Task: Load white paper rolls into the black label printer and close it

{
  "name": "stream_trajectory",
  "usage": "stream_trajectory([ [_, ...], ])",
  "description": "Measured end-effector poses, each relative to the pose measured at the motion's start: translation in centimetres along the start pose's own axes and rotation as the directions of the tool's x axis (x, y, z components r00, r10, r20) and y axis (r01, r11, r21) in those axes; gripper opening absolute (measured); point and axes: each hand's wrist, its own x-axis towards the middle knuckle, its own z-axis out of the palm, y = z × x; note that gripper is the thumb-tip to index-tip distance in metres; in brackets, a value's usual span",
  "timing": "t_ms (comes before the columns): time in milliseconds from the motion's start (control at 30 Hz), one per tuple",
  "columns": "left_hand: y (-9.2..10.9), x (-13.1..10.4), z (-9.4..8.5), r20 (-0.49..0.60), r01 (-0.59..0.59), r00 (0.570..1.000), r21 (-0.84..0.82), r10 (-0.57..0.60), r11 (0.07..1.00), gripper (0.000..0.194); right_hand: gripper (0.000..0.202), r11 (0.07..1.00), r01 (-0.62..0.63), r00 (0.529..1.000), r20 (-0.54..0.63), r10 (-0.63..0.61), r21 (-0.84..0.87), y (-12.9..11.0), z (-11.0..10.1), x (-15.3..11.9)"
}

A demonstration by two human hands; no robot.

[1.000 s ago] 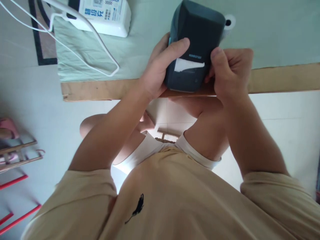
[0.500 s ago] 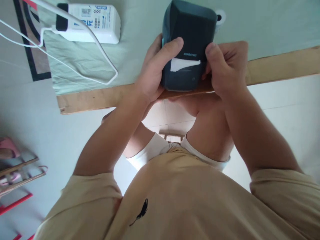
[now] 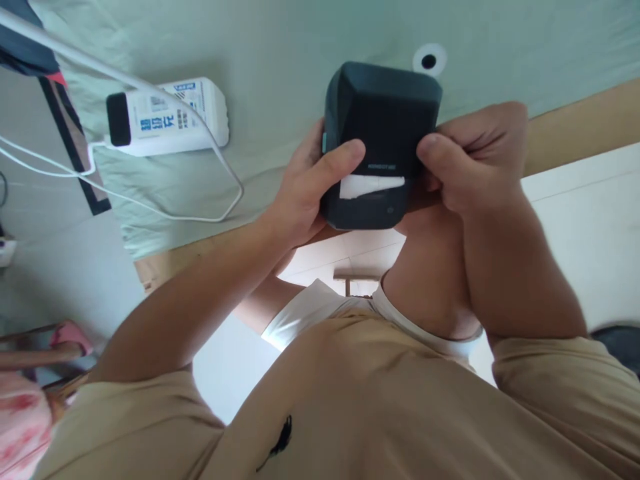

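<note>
I see the left hand (image 3: 303,193) clasp the device (image 3: 387,127); whether the right hand (image 3: 477,163) pinches, I can't tell. Loosening the left could drop it.

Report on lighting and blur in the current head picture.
Head view: the floor looks washed out in places; head view: small lettering on the black device is too soft to read; head view: faint shadow on the green cloth beside the white box.

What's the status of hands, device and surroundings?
Left hand grips dark device. Right hand at its right edge. White roll just beyond; white cable off left.
</note>
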Motion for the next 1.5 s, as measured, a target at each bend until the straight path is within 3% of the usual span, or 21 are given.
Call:
stream_trajectory([
  [67,0.3,0.1,-0.4,-0.023,0.029,0.999,-0.068,-0.031,0.997,0.015,0.07,1.0,-0.017,1.0,0.013,0.017,0.003,0.0,-0.1,0.2],
  [167,0.8,0.2,-0.7,0.094,0.111,0.991,-0.17,-0.096,0.979,0.036,0.071,0.998,-0.057,0.998,0.035,0.059,-0.03,-0.2,-0.2,0.4],
  [233,1.1,0.5,-0.8,0.074,0.148,0.988,-0.194,-0.136,0.97,0.047,0.072,0.994,-0.088,0.995,0.04,0.091,-0.062,-0.4,-0.1,0.4],
  [433,1.3,1.0,-0.5,-0.169,0.212,0.956,-0.17,-0.24,0.962,0.038,0.061,0.989,-0.127,0.989,0.063,0.132,-0.069,-1.3,0.0,0.3],
  [600,1.1,0.6,-0.8,-0.21,0.144,0.964,-0.089,-0.16,0.986,0.038,0.052,0.986,-0.1,0.993,0.07,0.091,0.137,-1.0,-0.3,0.1],
  [700,1.1,0.5,-0.8,-0.189,0.132,0.97,-0.103,-0.15,0.986,0.034,0.051,0.983,-0.14,0.987,0.093,0.129,0.118,-0.8,-0.2,-0.1],
  [833,1.3,0.8,-0.6,-0.172,0.17,0.965,-0.173,-0.2,0.97,0.032,0.054,0.999,-0.029,0.998,-0.056,0.03,0.023,-1.2,0.4,0.1],
  [900,1.4,0.9,-0.7,-0.166,0.183,0.962,-0.189,-0.215,0.965,0.037,0.054,0.997,0.027,0.973,-0.225,-0.043,-0.072,-1.8,0.6,0.6],
  [967,1.4,0.9,-1.0,-0.12,0.187,0.97,-0.18,-0.211,0.966,0.044,0.049,0.976,-0.019,0.938,-0.341,-0.058,-0.219,-2.5,0.6,1.1],
  [1033,1.3,0.8,-1.4,-0.049,0.17,0.983,-0.157,-0.18,0.973,0.038,0.041,0.94,-0.092,0.934,-0.355,-0.033,-0.329,-3.1,0.2,1.6],
  [1133,1.0,0.5,-1.8,0.061,0.11,0.993,-0.123,-0.104,0.986,0.014,0.033,0.925,-0.069,0.936,-0.346,-0.07,-0.374,-3.9,-0.2,1.9],
  [1200,1.0,0.3,-1.8,0.088,0.09,0.993,-0.111,-0.081,0.99,0.012,0.028,0.903,-0.055,0.957,-0.28,-0.074,-0.427,-4.4,-0.2,1.8],
  [1300,1.0,0.3,-1.6,0.031,0.097,0.995,-0.102,-0.095,0.99,0.009,0.02,0.812,-0.055,0.998,-0.063,0.023,-0.581,-5.1,0.1,1.7],
  [1400,1.0,0.4,-1.6,0.011,0.1,0.995,-0.069,-0.1,0.993,0.008,0.008,0.671,-0.028,0.993,0.059,0.106,-0.741,-5.3,0.5,2.1],
  [1500,1.0,0.5,-1.8,0.038,0.079,0.996,-0.038,-0.077,0.996,0.011,0.017,0.555,0.011,0.957,0.17,0.237,-0.832,-5.4,0.7,2.9],
])
